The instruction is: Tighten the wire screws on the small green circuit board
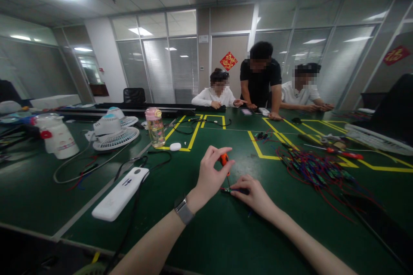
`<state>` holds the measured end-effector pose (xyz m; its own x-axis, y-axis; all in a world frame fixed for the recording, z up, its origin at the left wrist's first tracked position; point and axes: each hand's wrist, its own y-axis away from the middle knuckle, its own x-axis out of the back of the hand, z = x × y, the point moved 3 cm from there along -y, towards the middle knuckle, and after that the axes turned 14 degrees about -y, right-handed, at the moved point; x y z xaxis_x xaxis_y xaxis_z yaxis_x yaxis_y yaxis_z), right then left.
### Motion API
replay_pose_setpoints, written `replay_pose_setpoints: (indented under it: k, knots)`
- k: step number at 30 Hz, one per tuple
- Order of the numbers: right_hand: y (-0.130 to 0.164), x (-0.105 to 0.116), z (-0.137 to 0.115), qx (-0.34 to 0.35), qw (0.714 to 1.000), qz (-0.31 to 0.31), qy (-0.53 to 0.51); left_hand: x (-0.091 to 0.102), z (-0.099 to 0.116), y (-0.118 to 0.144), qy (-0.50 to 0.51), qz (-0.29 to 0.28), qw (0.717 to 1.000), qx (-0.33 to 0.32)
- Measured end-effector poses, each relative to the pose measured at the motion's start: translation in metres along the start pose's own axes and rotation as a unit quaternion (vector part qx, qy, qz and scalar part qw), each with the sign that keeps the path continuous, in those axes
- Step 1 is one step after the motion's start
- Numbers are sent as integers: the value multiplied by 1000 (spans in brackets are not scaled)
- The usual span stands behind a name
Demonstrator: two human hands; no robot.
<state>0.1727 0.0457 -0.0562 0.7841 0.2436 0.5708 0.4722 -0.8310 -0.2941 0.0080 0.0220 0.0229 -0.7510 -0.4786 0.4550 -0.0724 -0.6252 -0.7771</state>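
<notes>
We're working at a long dark-green bench mat (226,240) marked with yellow tape rectangles (258,148), in an office room with glass partitions, lowered blinds and ceiling light panels. Two red paper decorations are hanging on the far walls.

Our left hand (209,176) is pinching a small orange-handled screwdriver (224,161) between thumb and fingertips, holding it upright with the tip pointing down. Our right hand (254,193) is lying flat, fingers pressing a small dark part with wires (232,190) against the mat. That part is sitting at near centre, directly under the screwdriver, between both hands. A grey watch is showing on our left wrist.

Left of the hands, a white oblong power strip (121,193) is lying with its black cable looping away. Further left we're seeing two white desk fans (112,131) lying flat and a white jug-shaped container with a red part (56,135); its contents aren't visible. Beside the fans a clear drink bottle with a pink lid (155,126) is standing upright, holding a yellowish liquid, partly filled.

To the right, a tangled heap of red, blue and black wires (314,167) is spreading over the mat, with a red-handled tool (345,153) lying just beyond it and a white keyboard-like unit (377,137) at the far right.

At the far end three people (258,79) are gathered at the bench, two sitting, one standing and leaning on it, their hands resting on the surface well apart from ours.
</notes>
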Motion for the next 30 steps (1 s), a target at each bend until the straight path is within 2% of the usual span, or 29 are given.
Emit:
replay_pose_setpoints:
  k: [7, 11, 17, 23, 30]
  knots:
    - [0, 0, -2, 4, 1000, -1, -8, -3, 0, 1, 40, -28, 999, -6]
    - [0, 0, -2, 5, 1000, 4, -1, -1, 1, 2, -14, 13, 1000, -16]
    - [0, 0, -3, 3, 1000, 2, -2, -3, 3, 2, 4, -37, 999, -28]
    - [0, 0, -2, 1, 1000, 3, 6, -4, -2, 3, -63, -27, 997, -38]
    - [0, 0, -3, 3, 1000, -2, 2, -5, 1, 4, -16, -32, 997, -61]
